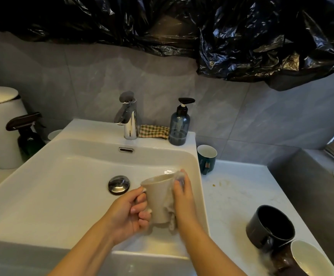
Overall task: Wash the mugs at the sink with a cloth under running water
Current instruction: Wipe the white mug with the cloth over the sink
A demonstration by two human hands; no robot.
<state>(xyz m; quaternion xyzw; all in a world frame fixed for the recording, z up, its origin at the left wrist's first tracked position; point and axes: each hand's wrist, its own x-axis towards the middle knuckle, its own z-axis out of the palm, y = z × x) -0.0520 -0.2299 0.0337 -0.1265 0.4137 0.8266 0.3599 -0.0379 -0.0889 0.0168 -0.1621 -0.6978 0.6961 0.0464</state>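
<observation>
Sink [42,186] | left grip [128,214] holds beige mug [158,198] by handle [144,189] | right grip [182,198] presses cloth [171,215] against it

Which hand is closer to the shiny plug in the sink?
Left. The left hand holds the mug by its handle, just beside the plug; the right hand presses the cloth on the mug's far side, farther away.

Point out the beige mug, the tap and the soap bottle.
beige mug [158,199], head view, outer wall.
tap [131,124], head view, chrome body.
soap bottle [179,127], head view, blue body.
</observation>
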